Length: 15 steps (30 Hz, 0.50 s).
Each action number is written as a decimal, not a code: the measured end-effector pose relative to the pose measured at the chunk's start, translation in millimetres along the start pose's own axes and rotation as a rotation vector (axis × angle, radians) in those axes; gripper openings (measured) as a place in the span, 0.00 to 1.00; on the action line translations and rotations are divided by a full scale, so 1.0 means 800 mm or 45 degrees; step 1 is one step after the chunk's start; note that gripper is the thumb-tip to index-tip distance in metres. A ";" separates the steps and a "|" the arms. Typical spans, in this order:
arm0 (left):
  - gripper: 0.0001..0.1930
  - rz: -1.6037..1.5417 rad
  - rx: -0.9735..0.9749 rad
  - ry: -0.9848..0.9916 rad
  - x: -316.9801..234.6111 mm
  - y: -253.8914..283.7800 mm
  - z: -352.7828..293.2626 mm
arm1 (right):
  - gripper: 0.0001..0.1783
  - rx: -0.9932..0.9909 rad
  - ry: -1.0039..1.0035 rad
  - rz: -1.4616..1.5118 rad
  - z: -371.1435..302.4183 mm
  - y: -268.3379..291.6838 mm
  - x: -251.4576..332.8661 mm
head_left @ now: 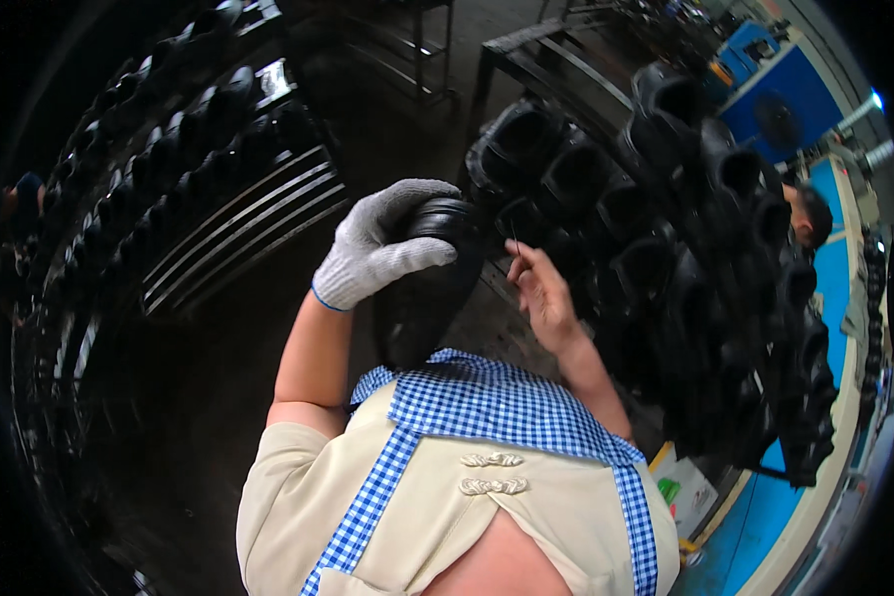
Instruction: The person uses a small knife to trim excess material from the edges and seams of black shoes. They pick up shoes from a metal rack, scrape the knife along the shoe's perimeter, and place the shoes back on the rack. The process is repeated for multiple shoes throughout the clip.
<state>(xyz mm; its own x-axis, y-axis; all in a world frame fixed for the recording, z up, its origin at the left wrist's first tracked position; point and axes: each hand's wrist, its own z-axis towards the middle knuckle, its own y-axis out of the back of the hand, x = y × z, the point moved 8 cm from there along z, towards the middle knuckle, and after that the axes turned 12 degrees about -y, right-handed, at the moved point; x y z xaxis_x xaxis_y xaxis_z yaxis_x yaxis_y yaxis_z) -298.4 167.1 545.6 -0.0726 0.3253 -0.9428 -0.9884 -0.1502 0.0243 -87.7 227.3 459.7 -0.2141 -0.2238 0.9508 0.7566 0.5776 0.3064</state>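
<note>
My left hand (363, 253), in a white knit glove with a blue-edged cuff, is closed round one end of a glossy black shoe (429, 293). The shoe stands upright in front of my apron, its lower end close to the blue checked cloth. To its right is my bare right hand (546, 300), apart from the shoe, with thumb and fingers curled together. Something thin and dark seems to stick up from its fingertips, too fine to name.
At right, a rack of black shoes (646, 268) stands close to my right arm. More black shoes (184, 134) line a metal rack (253, 233) at left. A metal-frame table (526, 40) is ahead. Another person's head (813, 219) shows beyond the right rack, by a blue-topped bench (765, 526).
</note>
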 end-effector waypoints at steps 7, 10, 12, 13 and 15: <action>0.35 -0.070 0.195 0.117 0.017 -0.044 0.003 | 0.18 -0.195 0.535 -0.659 -0.034 0.039 0.142; 0.35 -0.080 0.172 0.118 0.020 -0.052 -0.001 | 0.18 -0.186 0.477 -0.769 -0.044 0.038 0.142; 0.34 -0.013 0.188 0.141 0.022 -0.056 0.000 | 0.19 -0.256 0.447 -0.886 -0.050 0.038 0.147; 0.34 0.020 0.192 0.151 0.023 -0.057 0.000 | 0.19 -0.239 0.431 -0.879 -0.053 0.037 0.145; 0.33 0.009 0.205 0.154 0.023 -0.060 -0.003 | 0.19 -0.207 0.396 -0.860 -0.059 0.037 0.140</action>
<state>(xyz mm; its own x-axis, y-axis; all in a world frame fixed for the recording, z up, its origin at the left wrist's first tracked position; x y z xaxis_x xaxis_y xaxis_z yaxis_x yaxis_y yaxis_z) -251.6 178.2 526.4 -0.0727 0.2090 -0.9752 -0.9972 0.0023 0.0748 -60.7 182.4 573.2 -0.4974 -0.7124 0.4950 0.6095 0.1190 0.7838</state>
